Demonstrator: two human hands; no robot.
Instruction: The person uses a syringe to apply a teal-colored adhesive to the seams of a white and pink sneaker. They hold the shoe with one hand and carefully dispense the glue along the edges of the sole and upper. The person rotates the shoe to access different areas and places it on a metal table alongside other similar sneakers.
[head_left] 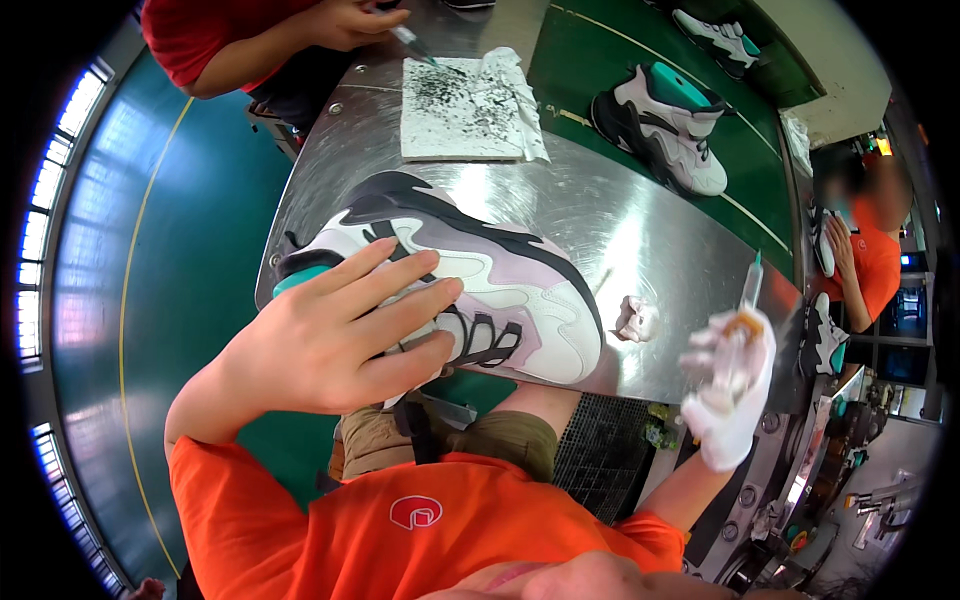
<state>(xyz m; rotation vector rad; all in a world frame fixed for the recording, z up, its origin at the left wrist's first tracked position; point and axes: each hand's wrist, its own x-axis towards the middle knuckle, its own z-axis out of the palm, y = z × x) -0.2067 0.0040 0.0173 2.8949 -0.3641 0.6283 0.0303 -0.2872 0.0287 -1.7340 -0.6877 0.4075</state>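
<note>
A white, lilac and black sneaker (545, 290) lies tilted on the metal tabletop, its sole turned to the far side and its toe to the right. Across its side and laces my bare left hand (350, 325) holds it, fingers spread; the thumb is mostly hidden. My right hand (732, 395), in a white glove, is closed around a syringe (750, 290) that points up with a thin green tip. This hand is a little blurred and apart from the shoe, at the right end of the table.
A crumpled white wad (636, 319) lies between shoe and glove. A black-specked white pad (465, 115) sits at the far side, where a co-worker's hand (355, 22) holds another applicator. Beyond the metal tabletop (690, 260), more sneakers (660, 130) stand on a green surface. Another person (865, 250) handles a shoe at right.
</note>
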